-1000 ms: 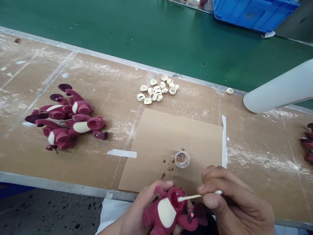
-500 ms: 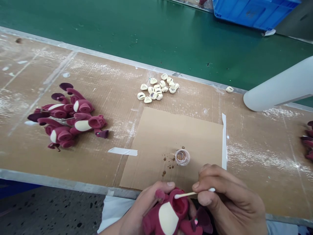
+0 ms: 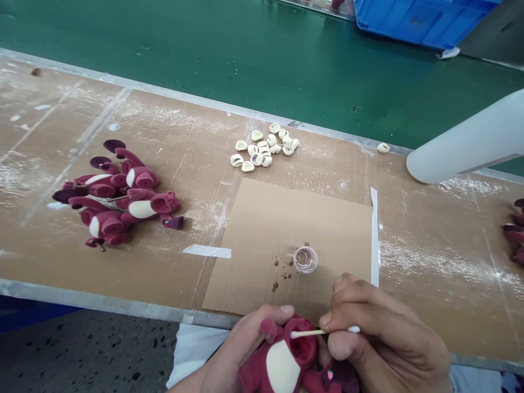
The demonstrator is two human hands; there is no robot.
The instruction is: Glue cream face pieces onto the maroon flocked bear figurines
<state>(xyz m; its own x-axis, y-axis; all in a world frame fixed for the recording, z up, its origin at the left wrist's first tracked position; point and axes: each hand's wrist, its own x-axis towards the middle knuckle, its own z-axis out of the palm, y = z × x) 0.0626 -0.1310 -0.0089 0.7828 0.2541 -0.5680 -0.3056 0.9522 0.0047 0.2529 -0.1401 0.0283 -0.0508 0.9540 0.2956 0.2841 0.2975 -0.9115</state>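
Observation:
My left hand (image 3: 241, 344) is closed around a maroon toy figure (image 3: 256, 371) with a cream belly patch and a hollow round opening at its top. Between the thumb and fingers of my right hand (image 3: 385, 333) is a cotton swab (image 3: 313, 332) with white tips. One tip touches the inner left rim of the opening. Just beyond the hands, a small clear cup (image 3: 305, 260) with a little liquid stands on a cardboard sheet (image 3: 254, 218), with brown drops beside it.
Several similar maroon figures (image 3: 141, 209) lie in a heap on the left. Small cream ring-shaped pieces (image 3: 256, 159) are grouped at the back. A white cylinder (image 3: 462, 142) stands at right, a blue crate (image 3: 426, 22) behind. White tape (image 3: 208, 251) holds the sheet.
The swab tip has shifted slightly down and left along the opening's rim, and my right hand has tilted a little. The camera view has shifted slightly.

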